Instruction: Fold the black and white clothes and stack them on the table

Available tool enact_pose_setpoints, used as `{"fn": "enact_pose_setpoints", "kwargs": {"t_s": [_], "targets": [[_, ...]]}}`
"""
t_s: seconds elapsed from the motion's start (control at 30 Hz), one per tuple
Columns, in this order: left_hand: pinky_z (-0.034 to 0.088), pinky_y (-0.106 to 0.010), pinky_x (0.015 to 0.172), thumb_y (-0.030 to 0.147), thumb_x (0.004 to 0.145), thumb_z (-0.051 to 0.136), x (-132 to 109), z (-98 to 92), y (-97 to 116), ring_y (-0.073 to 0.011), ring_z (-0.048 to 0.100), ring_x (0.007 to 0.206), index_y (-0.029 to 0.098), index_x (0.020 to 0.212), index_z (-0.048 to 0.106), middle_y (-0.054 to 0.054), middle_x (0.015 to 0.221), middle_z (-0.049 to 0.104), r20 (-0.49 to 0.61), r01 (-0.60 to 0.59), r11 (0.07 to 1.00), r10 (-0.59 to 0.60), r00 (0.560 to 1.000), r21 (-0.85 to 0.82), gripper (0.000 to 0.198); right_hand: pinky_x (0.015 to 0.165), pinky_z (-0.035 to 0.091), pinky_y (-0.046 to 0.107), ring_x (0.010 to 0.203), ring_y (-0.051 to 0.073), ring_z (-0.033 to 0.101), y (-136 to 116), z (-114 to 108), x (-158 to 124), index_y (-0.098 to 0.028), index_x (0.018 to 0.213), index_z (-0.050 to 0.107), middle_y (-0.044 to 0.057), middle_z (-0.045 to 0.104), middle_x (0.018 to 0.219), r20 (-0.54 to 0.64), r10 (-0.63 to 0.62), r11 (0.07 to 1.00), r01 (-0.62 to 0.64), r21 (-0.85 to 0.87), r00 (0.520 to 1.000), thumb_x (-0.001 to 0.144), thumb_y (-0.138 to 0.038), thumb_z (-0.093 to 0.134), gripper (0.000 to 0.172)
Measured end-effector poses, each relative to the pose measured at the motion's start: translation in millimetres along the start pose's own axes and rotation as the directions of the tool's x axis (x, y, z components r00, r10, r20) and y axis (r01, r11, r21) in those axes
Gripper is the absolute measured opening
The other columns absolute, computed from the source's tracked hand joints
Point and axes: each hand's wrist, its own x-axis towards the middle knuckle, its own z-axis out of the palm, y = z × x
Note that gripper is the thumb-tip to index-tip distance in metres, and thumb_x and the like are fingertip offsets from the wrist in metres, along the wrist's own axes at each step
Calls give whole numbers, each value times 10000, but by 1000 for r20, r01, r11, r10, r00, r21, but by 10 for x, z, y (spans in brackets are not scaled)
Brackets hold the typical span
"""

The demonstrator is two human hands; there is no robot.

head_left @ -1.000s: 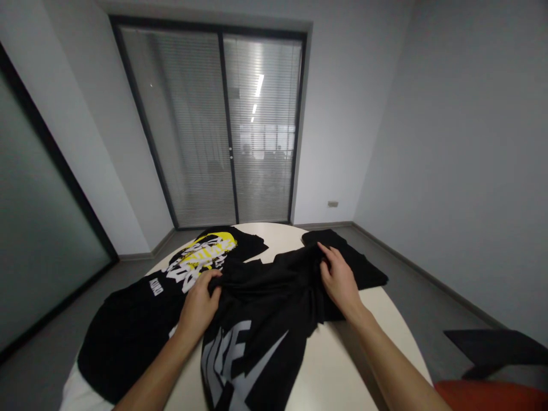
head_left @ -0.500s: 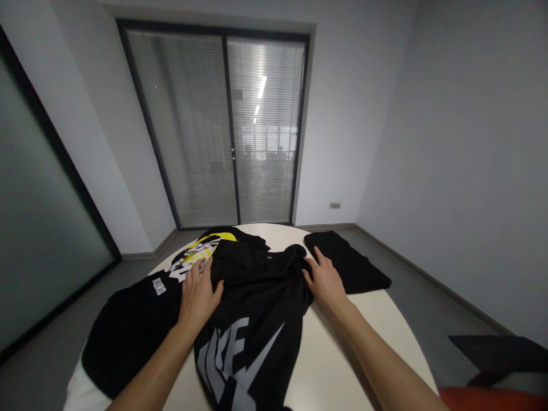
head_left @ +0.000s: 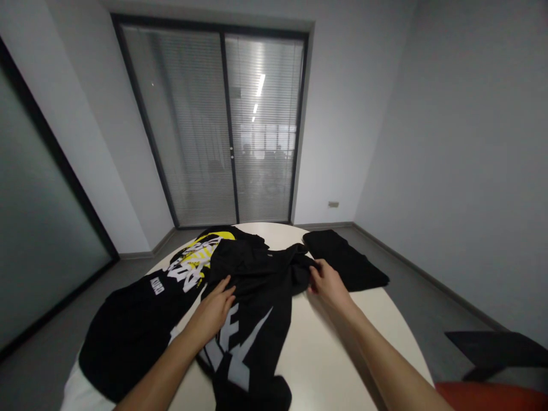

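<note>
Head view: the step in hand looks to be spreading and straightening a black cloth short-sleeved shirt with large pale-grey print (head_left: pixel 268 291), which lies front up near the middle of a round, cream-white counter (head_left: pixel 325 354). Its collar points away from the person, and its near end reaches the bottom of the view. The left hand (head_left: pixel 212 311) rests palm down across the left part of the chest, its fingers loosely spread, pressing on the cloth with no grip that shows. The right hand (head_left: pixel 329 285) is at the shirt's right sleeve area, thumb and fingers brought close together on the edge of the cloth in what seems a light pinch. The next move, as I judge it, calls for the right fingers to draw that bunched sleeve outward while the left palm steadies the chest. As for its look, the fabric seems soft and thin, rumpled below the collar and gathered at the right shoulder; the grey print is partly hidden by the left hand and broken near the bottom, where the cloth doubles over itself. On its left it meets a black cloth garment with yellow and white print (head_left: pixel 128 337); beyond the right hand lies a flat, folded black cloth piece (head_left: pixel 346 260).
</note>
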Motion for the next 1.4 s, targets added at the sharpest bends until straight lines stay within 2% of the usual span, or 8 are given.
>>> {"fn": "enact_pose_setpoints", "kwargs": {"t_s": [0.17, 0.3, 0.43, 0.57, 0.8, 1.03, 1.17, 1.4], "targets": [[398, -428, 1129, 358, 967, 395, 63, -295, 109, -258, 540, 1288, 168, 1240, 650, -97, 1449, 528, -242, 79, 997, -74, 968, 11, 419, 1019, 471, 358, 1352, 195, 464, 68, 50, 29, -217, 1531, 173, 136, 407, 1518, -101, -319, 911, 334, 243, 942, 952, -387, 430, 656], [417, -427, 1104, 446, 902, 567, -98, -431, 476, -256, 570, 1231, 227, 1271, 629, -89, 1357, 598, -91, -107, 993, 101, 991, -52, 433, 1125, 358, 390, 1437, 193, 339, 120, 186, -88, -203, 1573, -40, 141, 267, 1598, 128, -418, 899, 390, 199, 899, 882, -299, 561, 921], [358, -471, 1143, 412, 719, 794, -242, -370, 691, -308, 444, 1369, 329, 1312, 614, -48, 1493, 485, 229, -171, 974, 202, 952, -147, 626, 1123, 345, 420, 1350, 248, 447, 86, 279, -151, -185, 1494, 341, 144, 455, 1480, 156, -407, 905, 421, -66, 900, 790, -179, 617, 756], [344, -448, 1149, 294, 842, 685, -240, -302, 689, -275, 412, 1400, 332, 1088, 729, 7, 1418, 571, 326, -201, 963, 252, 911, -182, 253, 1004, 419, 366, 1154, 230, 583, -36, 254, -159, -206, 1192, 603, 86, 652, 1195, 133, -327, 905, 350, -242, 936, 746, -38, 518, 484], [478, -348, 969, 379, 978, 435, -82, -352, 467, -224, 663, 1074, 245, 1025, 703, -45, 1127, 731, 25, -56, 963, 65, 998, -263, 303, 1030, 414, 362, 1168, 215, 581, 9, 45, -62, -221, 1193, 566, 58, 641, 1222, -68, -409, 911, 404, -76, 910, 696, -31, 486, 538], [504, -340, 833, 395, 912, 466, 26, -296, 160, -217, 658, 863, 203, 987, 694, -67, 983, 686, -266, 49, 975, -108, 958, -218, 308, 840, 500, 345, 914, 214, 642, -4, -102, 14, -203, 1057, 588, 75, 679, 1014, -351, -324, 938, 348, 6, 879, 854, -296, 529, 231], [501, -299, 792, 316, 905, 476, -39, -313, 302, -191, 664, 830, 243, 1083, 665, -34, 988, 697, -132, 7, 984, -30, 991, -176, 271, 705, 508, 312, 717, 191, 646, 3, -15, -20, -207, 1030, 607, 43, 679, 838, -182, -257, 966, 256, -30, 949, 879, -397, 551, 249], [385, -454, 1078, 468, 846, 635, -180, -367, 598, -300, 621, 1163, 238, 1335, 576, -86, 1277, 671, 64, -70, 995, 75, 995, -76, 544, 1114, 365, 440, 1357, 243, 445, 106, 227, -114, -259, 1538, 237, 129, 419, 1507, 100, -410, 909, 397, 130, 906, 831, -268, 618, 803]]}}
